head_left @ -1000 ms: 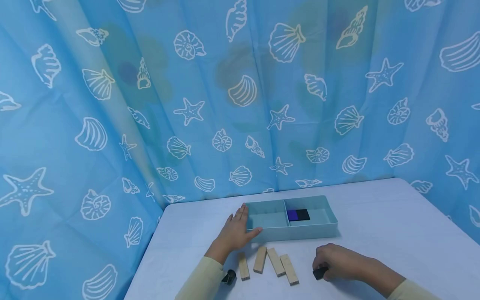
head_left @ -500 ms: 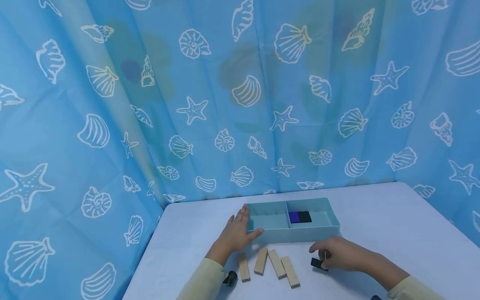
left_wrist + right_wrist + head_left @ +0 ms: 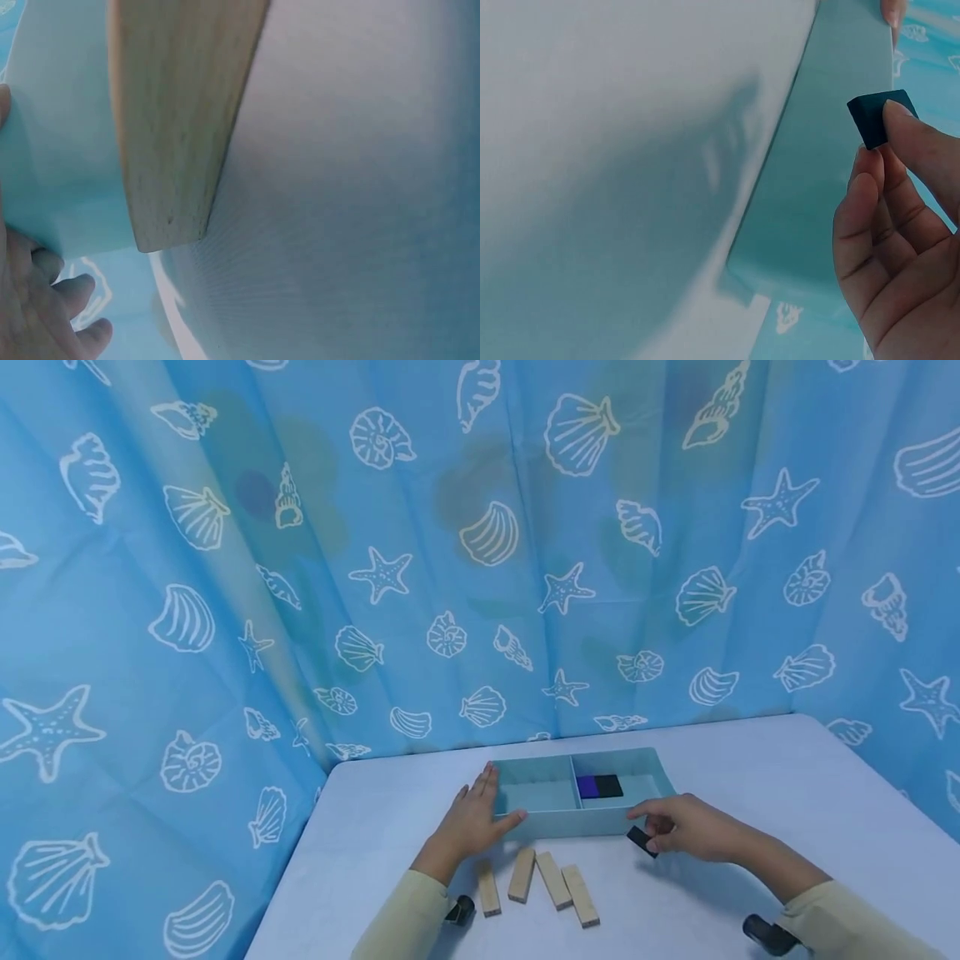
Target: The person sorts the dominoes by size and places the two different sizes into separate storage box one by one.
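- Pinching the black block (image 3: 642,841) between thumb and fingers, the right hand (image 3: 693,828) holds it outside the box (image 3: 577,824), near its front right corner.
- Straight-fingered, thumb spread, the left hand (image 3: 472,818) touches the box's left end.
- Done, apparently: a purple piece (image 3: 588,787) and a dark piece (image 3: 609,786) lie side by side in the box's right half.
- Probably remaining: the pinched block, perhaps also four wooden blocks (image 3: 522,875) in front of the box.

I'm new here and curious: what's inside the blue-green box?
Right of the divider, a purple piece and a black piece lie side by side. Left of it is bare floor; the front wall hides the nearest strip.
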The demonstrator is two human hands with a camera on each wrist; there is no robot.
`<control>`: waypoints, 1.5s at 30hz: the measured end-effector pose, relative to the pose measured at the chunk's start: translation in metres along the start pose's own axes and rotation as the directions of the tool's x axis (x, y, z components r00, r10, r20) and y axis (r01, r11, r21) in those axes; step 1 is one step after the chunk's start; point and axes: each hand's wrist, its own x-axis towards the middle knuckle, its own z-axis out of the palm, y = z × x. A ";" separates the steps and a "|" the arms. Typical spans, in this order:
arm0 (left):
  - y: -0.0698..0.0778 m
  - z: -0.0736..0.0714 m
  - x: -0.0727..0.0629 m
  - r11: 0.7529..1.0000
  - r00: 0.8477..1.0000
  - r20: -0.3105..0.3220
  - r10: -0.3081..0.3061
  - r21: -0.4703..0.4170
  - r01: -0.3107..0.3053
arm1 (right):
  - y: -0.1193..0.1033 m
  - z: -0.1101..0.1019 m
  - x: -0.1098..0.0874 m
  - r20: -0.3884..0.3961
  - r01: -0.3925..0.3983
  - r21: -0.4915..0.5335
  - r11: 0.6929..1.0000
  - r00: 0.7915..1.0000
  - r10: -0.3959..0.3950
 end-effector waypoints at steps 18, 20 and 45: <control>0.001 -0.003 0.001 1.000 1.000 0.010 -0.017 0.002 0.017 | 0.007 -0.016 0.023 -0.227 0.001 0.119 0.993 0.974 0.026; 0.001 -0.005 0.000 1.000 1.000 0.011 -0.016 0.000 0.016 | 0.007 -0.018 0.025 -0.233 0.003 0.120 0.993 0.972 0.025; 0.001 0.001 0.002 1.000 1.000 0.016 -0.017 0.010 0.017 | 0.006 -0.020 0.054 -0.333 -0.213 0.062 0.975 0.917 0.221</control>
